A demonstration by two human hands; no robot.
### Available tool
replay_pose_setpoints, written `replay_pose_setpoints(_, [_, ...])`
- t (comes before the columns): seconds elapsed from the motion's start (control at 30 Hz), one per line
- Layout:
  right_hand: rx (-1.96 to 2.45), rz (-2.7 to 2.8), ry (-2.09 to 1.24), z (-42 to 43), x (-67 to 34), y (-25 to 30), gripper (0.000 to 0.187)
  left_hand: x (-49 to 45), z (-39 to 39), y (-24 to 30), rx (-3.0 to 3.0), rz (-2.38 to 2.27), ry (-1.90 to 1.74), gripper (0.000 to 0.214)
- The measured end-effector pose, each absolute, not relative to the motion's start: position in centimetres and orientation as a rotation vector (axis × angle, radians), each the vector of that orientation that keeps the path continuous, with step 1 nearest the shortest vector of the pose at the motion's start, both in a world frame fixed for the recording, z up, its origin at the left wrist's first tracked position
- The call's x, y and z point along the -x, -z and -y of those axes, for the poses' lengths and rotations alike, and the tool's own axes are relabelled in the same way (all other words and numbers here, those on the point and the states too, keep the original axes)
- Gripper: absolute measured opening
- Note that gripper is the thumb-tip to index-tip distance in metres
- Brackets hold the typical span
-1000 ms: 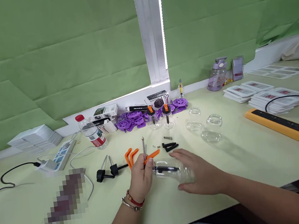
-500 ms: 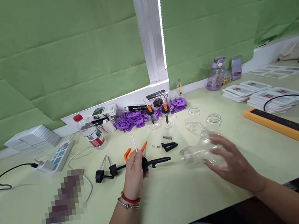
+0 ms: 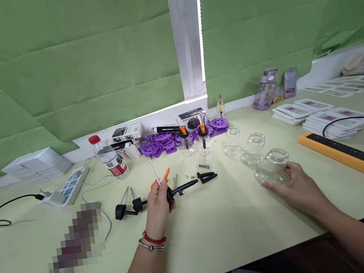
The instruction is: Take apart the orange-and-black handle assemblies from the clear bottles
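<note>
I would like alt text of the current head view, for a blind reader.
A person's right hand holds a clear jar near two similar jars on a pale table. The left hand grips a black long-stemmed part.

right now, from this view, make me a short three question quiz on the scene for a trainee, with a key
1. Which thing does the right hand touch? A) red-capped bottle B) clear jar C) coil spring
2. True or false: the left hand holds a black stemmed part.
3. How many orange-topped jars stand in front of the purple parts?

Key: 1. B; 2. True; 3. Two
</note>
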State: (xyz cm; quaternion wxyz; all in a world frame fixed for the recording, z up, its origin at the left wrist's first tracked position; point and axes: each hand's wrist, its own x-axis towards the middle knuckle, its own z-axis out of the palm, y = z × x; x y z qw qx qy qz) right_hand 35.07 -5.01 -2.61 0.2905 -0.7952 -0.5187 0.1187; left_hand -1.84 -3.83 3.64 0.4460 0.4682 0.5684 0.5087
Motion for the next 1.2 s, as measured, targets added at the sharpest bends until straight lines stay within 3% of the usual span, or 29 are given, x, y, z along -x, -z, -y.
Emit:
replay_pose_setpoints(0.2, [1.988,1.483,-0.289,2.8,-35.7,2.7,0.092,2.3,3.7,-2.9,-1.225,-1.443,-1.240,0.036])
replay_pose_setpoints(0.33, [1.848,1.404,0.222,4.3,-33.6,1.2,0.096,2.3,3.6,-2.8,-1.283,-1.446,-1.218,0.035])
replay_pose_setpoints(0.43, [1.360,1.739,0.539,5.6,-29.2,-0.3,0.072,1.6,3.8,-3.2,-1.313,-1.417,-1.185,0.034])
replay_pose_setpoints(0.53, [0.980,2.228,0.546,5.8,-24.1,-1.4,0.045,0.5,4.5,-3.7,-1.300,-1.357,-1.131,0.033])
replay_pose_setpoints(0.67, [0.701,2.457,0.493,4.7,-19.8,-2.4,0.041,-0.2,5.7,-4.6,-1.237,-1.301,-1.050,0.043])
replay_pose_setpoints(0.8, [0.735,2.338,0.233,4.2,-19.1,-3.9,0.030,1.2,6.4,-5.8,-1.571,-1.376,-1.146,0.052])
replay_pose_setpoints(0.93, [0.898,2.213,-0.408,4.5,-19.7,-6.7,0.027,2.5,6.7,-7.6,-2.097,-1.371,-1.198,0.054])
replay_pose_setpoints(1.03, [0.921,2.143,-0.937,4.3,-19.9,-8.1,0.026,2.2,6.6,-8.6,-1.958,-1.289,-1.054,0.045])
replay_pose_setpoints(1.2, [0.962,1.865,-1.388,3.0,-19.2,-6.5,0.017,0.5,5.4,-7.1,-1.422,-1.228,-0.981,0.038])
